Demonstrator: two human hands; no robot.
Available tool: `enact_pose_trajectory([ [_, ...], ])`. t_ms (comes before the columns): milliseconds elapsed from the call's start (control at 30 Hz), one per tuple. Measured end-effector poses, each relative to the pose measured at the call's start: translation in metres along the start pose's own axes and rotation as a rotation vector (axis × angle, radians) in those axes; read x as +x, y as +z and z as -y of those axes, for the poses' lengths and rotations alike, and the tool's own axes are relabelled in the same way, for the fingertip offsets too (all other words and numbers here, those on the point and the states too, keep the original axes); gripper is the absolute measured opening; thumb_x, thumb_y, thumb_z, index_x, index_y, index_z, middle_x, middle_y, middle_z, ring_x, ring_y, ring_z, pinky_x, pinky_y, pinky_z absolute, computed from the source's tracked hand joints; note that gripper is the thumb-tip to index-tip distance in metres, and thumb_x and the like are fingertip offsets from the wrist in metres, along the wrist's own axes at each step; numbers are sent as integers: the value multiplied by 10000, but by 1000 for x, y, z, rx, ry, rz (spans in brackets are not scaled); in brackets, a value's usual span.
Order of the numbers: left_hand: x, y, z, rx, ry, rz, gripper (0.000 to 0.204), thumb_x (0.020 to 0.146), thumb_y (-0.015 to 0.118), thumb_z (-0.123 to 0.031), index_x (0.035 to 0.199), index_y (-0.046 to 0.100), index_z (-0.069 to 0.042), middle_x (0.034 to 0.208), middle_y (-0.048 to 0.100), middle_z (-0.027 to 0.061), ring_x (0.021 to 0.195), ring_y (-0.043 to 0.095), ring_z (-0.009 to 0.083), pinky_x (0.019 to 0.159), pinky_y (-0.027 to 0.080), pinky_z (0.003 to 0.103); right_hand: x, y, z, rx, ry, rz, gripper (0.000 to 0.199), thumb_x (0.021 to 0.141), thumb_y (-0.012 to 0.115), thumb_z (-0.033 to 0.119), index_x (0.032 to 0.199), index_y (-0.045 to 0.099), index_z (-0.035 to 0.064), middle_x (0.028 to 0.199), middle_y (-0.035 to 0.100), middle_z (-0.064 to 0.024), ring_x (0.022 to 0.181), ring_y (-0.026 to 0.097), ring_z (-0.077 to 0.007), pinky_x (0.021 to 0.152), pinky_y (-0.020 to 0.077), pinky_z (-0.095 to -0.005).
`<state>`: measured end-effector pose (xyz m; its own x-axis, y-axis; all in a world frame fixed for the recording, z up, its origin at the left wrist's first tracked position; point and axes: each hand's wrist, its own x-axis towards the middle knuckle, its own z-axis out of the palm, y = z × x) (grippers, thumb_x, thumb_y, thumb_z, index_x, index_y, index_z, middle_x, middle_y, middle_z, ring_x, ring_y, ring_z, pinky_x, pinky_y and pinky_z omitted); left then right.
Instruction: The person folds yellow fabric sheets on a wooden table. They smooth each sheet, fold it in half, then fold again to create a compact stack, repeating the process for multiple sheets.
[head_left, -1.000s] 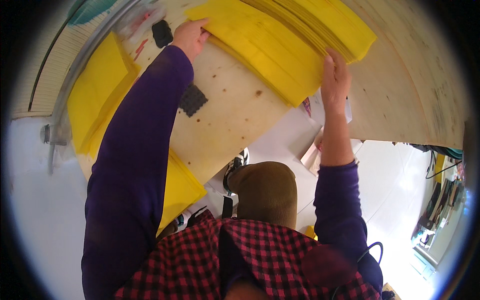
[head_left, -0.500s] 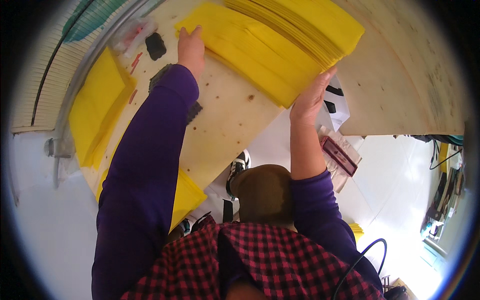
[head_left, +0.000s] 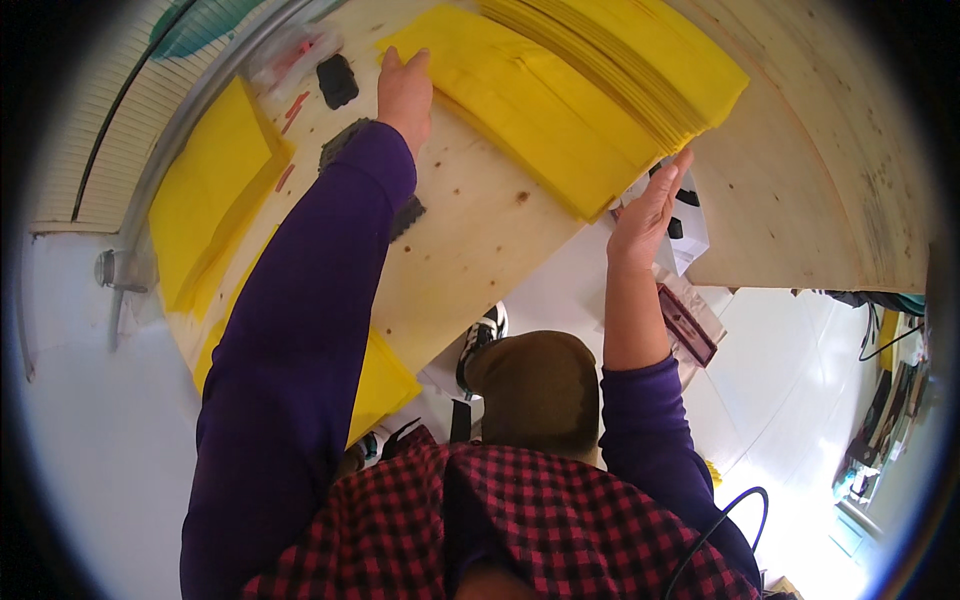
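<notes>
A stack of folded yellow cloth-like sheets lies slantwise across the wooden table, with a thicker layered pile of yellow sheets along its far side. My left hand rests at the stack's left end, its thumb and forefinger apart and touching the corner. The other fingers of that hand are hidden. Off the stack's right end, my right hand is held with fingers stretched out and nothing in it, a small gap from the sheets. More yellow sheets lie at the table's left side.
A black block and a clear plastic bag sit near the table's far left. Dark grey jagged-edged pieces show beside my left forearm. Below the wooden table, a dark red box lies on the floor by my leg.
My right hand has come away from the right end of the yellow stack, where it was pressed. My left hand stays at the left corner. The whole view has shifted slightly.
</notes>
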<state>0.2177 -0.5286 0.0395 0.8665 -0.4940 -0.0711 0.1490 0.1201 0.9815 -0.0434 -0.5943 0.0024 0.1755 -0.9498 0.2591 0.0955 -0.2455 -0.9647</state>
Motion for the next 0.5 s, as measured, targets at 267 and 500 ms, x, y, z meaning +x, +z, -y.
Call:
enact_pose_trajectory([
  [267, -11, -9, -9, 9, -29, 90, 636, 940, 515, -225, 1450, 227, 23, 1464, 333, 177, 1325, 344, 273, 1067, 301, 404, -23, -2, 2, 58, 255, -47, 799, 946, 295, 636, 1525, 64, 137, 1589, 67, -45, 1453, 87, -233, 1141, 133, -392],
  [500, -62, 18, 8, -163, -116, 135, 644, 974, 486, -294, 1447, 196, 32, 1459, 323, 172, 1298, 362, 259, 1072, 292, 339, -21, 18, 0, 131, 142, -103, 764, 986, 298, 550, 1511, 52, 52, 1572, 95, -129, 1443, 122, -241, 1150, 133, -342],
])
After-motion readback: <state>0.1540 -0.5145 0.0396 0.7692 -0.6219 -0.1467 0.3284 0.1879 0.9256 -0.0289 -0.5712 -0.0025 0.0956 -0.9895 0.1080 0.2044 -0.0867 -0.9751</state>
